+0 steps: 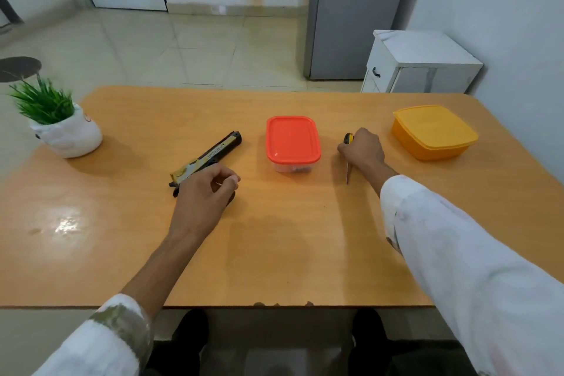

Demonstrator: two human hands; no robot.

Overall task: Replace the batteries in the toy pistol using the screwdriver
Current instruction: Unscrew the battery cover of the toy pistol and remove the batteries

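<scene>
A black and yellow toy pistol (210, 156) lies flat on the wooden table (274, 253), its barrel pointing to the far right. My left hand (204, 192) rests over its grip end, fingers curled; the grip itself is hidden beneath it. A screwdriver (347, 162) with a yellow and black handle lies right of centre, its metal shaft pointing toward me. My right hand (363, 149) covers its handle with the fingers closing around it.
A clear box with a red lid (292, 140) stands between the pistol and the screwdriver, small dark items inside. A yellow lidded box (433, 131) sits at the far right. A potted plant (61, 125) stands at the far left corner.
</scene>
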